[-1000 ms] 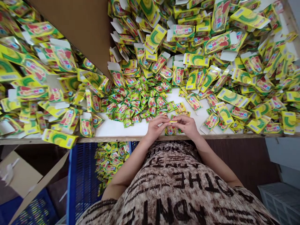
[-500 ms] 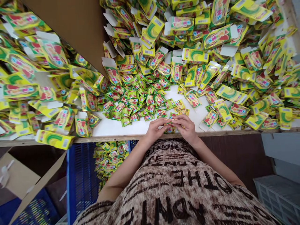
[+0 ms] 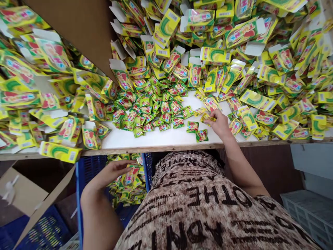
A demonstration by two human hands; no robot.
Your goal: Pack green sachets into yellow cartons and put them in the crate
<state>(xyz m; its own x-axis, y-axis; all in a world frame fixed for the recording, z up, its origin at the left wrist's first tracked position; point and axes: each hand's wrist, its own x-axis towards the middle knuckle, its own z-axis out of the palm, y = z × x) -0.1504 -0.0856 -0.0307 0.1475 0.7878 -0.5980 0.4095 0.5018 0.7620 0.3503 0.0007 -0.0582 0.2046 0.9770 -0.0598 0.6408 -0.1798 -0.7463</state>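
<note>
My right hand (image 3: 221,125) is at the front of the white tabletop (image 3: 161,139), its fingers closed on a small yellow packet (image 3: 207,117). Left of it, two small green packets (image 3: 193,126) lie apart from a heap of similar green packets (image 3: 151,113). Below the table edge, my left hand (image 3: 118,170) reaches over a blue basket (image 3: 90,173), fingers stretched out. A yellow-green packet (image 3: 132,176) is just under those fingertips, on top of many others in the basket. I cannot see any grip on it.
Open-flapped yellow fruit-print boxes (image 3: 194,21) are piled at the back and both sides. A brown cardboard panel (image 3: 80,31) slants over the left pile. An open carton (image 3: 23,191) stands lower left, and a grey crate (image 3: 309,211) lower right.
My hands were together at the table edge over a packet. The left has moved down to the basket, and the right has shifted rightward and taken a yellow packet.
</note>
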